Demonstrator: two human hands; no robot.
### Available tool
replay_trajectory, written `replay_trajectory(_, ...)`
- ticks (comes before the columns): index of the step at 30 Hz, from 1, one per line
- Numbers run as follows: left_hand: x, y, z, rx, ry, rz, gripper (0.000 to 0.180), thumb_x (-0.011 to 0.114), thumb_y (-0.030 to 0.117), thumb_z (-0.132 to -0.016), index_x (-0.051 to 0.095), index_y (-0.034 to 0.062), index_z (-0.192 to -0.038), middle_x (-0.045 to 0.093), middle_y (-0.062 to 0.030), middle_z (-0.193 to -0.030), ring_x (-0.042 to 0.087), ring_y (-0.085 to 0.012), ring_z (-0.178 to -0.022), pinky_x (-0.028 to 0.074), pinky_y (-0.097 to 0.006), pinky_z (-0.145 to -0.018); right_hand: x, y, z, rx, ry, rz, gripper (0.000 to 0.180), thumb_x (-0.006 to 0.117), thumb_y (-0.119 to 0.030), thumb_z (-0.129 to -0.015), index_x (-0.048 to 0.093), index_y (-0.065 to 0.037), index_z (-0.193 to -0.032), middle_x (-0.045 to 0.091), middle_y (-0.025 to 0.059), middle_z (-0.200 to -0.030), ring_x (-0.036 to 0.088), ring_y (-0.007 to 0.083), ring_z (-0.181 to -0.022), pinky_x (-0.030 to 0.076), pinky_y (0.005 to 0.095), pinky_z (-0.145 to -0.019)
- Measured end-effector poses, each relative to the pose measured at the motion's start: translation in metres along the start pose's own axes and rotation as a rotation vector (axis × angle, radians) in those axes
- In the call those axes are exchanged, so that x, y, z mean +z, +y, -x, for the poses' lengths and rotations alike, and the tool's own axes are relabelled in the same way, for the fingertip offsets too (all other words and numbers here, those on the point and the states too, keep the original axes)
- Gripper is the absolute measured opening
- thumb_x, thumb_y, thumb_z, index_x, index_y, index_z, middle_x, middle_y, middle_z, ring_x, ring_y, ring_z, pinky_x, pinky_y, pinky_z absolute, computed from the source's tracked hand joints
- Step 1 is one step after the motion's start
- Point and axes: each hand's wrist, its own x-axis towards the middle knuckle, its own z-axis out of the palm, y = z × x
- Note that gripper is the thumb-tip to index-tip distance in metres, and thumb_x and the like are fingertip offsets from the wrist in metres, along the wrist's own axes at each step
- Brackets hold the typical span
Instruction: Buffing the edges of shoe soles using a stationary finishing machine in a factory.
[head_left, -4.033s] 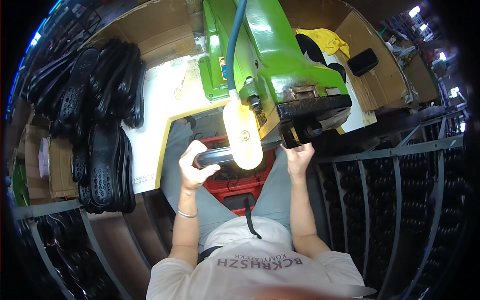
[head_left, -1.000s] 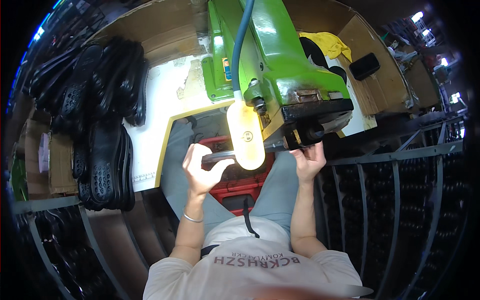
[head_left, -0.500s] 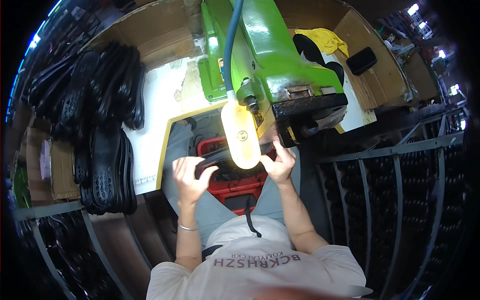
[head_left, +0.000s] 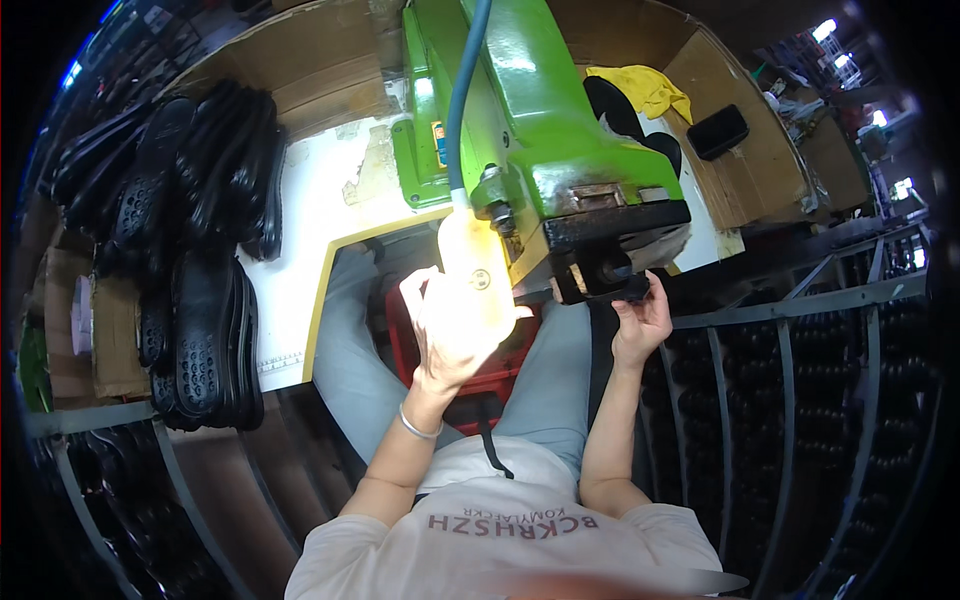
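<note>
My right hand (head_left: 642, 322) pinches a black shoe sole (head_left: 632, 288) under the head of a green machine (head_left: 590, 160); most of that sole is hidden there. A glowing yellow lamp (head_left: 478, 250) on a blue-grey hose hangs in front of my left hand (head_left: 447, 335). One finger points up on the lamp's left, and a fingertip pokes out on its right. The lamp and its glare hide the other fingers, so I cannot see whether they grip anything. Below the hands, between my knees, is a red basket (head_left: 490, 383).
Stacked black shoe soles (head_left: 207, 335) lie on the left of the white table (head_left: 310, 205). Cardboard (head_left: 330, 65) walls the back. A yellow cloth (head_left: 650, 88) and a black box-like object (head_left: 718, 132) are at the right. Metal racks (head_left: 790, 400) with dark items flank me.
My left hand has moved right and up, partly behind the lamp. My right hand has moved right, to beneath the machine head. The dark strip between the hands is now mostly hidden.
</note>
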Motion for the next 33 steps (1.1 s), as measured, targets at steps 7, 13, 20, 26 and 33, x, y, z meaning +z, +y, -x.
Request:
replay_trajectory(7, -0.008, -0.027, 0.024, -0.066, 0.004, 0.006, 0.027, 0.076, 0.012, -0.058, 0.056, 0.0086, -0.076, 0.057, -0.0036, -0.075, 0.052, -0.0249, -0.072, 0.039, -0.045, -0.081, 0.020, 0.012, 0.008, 0.040, -0.066, -0.091, 0.061, 0.081, -0.001, -0.072, 0.051, 0.009, -0.124, 0.064, 0.0169, -0.111, 0.063, 0.0191, -0.098, 0.052, 0.0289, -0.085)
replay_trajectory(13, -0.040, -0.049, 0.051, -0.213, 0.000, 0.024, 0.047, 0.091, 0.021, -0.052, 0.053, 0.0093, -0.077, 0.055, -0.0039, -0.074, 0.051, -0.0282, -0.075, 0.042, -0.043, -0.077, 0.059, 0.009, 0.026, 0.123, -0.177, -0.180, 0.060, 0.081, 0.006, -0.068, 0.053, 0.012, -0.120, 0.061, 0.0140, -0.112, 0.062, 0.0175, -0.096, 0.053, 0.0281, -0.081)
replay_trajectory(20, -0.033, -0.074, 0.090, -0.406, -0.086, 0.179, 0.036, 0.086, 0.011, -0.060, 0.056, 0.0044, -0.079, 0.057, -0.0094, -0.074, 0.054, -0.0286, -0.070, 0.044, -0.038, -0.066, 0.093, 0.001, 0.031, -0.031, -0.263, -0.037, 0.048, 0.083, 0.004, -0.062, 0.064, 0.006, -0.106, 0.068, 0.0080, -0.091, 0.065, 0.0136, -0.084, 0.053, 0.0281, -0.071)
replay_trajectory(26, 0.022, -0.030, 0.067, -0.190, -0.057, 0.172, 0.033, 0.074, 0.010, -0.065, 0.062, 0.0035, -0.095, 0.062, -0.0105, -0.088, 0.059, -0.0286, -0.079, 0.043, -0.040, -0.075, 0.093, -0.012, 0.025, -0.217, -0.274, 0.172, 0.046, 0.085, -0.003, -0.063, 0.066, 0.005, -0.104, 0.069, 0.0085, -0.090, 0.066, 0.0156, -0.080, 0.051, 0.0267, -0.072)
replay_trajectory(33, 0.080, -0.034, 0.116, -0.698, -0.024, 0.794, 0.046, 0.080, 0.001, -0.071, 0.055, -0.0002, -0.110, 0.061, -0.0100, -0.106, 0.061, -0.0210, -0.097, 0.049, -0.034, -0.088, 0.086, 0.042, 0.041, 0.160, -0.272, -0.231, 0.041, 0.084, -0.012, -0.068, 0.065, 0.007, -0.099, 0.067, 0.0087, -0.090, 0.062, 0.0144, -0.083, 0.049, 0.0270, -0.075)
